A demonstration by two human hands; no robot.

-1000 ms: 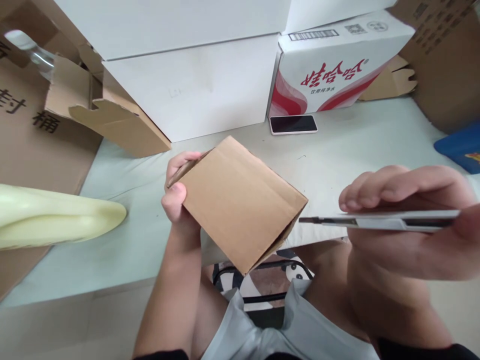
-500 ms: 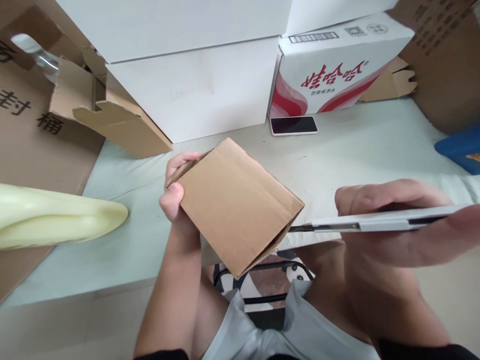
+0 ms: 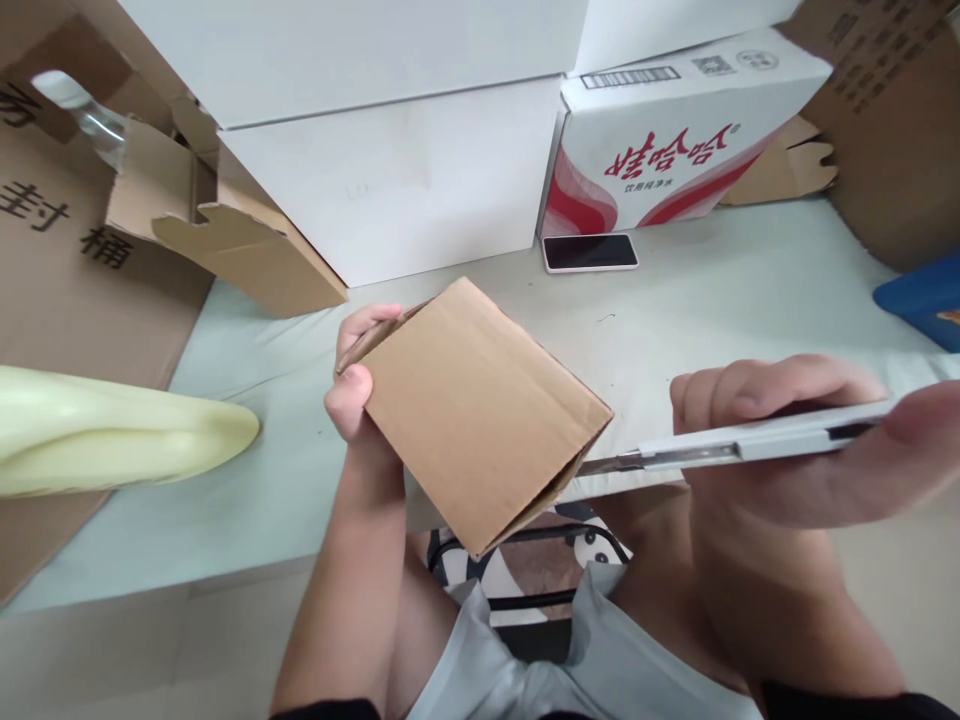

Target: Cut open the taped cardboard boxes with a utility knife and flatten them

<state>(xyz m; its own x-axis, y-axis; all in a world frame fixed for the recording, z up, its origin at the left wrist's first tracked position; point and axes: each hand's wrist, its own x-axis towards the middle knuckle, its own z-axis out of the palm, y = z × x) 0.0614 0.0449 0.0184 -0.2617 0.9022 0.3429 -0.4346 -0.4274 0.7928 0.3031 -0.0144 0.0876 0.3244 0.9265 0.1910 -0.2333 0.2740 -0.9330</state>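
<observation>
My left hand [image 3: 351,385] grips the left corner of a small brown cardboard box [image 3: 480,410], holding it tilted above my lap. My right hand [image 3: 802,455] is closed around a grey utility knife [image 3: 750,443] held flat. Its blade tip touches the box's lower right edge, at the flap seam. The fingers of my left hand behind the box are hidden.
Two stacked white boxes [image 3: 390,170] and a red-and-white printed carton [image 3: 675,130] stand at the back of the pale table [image 3: 712,300]. A phone [image 3: 590,252] lies before the carton. Brown cartons [image 3: 67,260] and a pale yellow object [image 3: 112,435] sit left; a blue item [image 3: 922,300] right.
My right hand moved the knife leftward until the blade tip reached the box's right edge. The box and my left hand stayed nearly still.
</observation>
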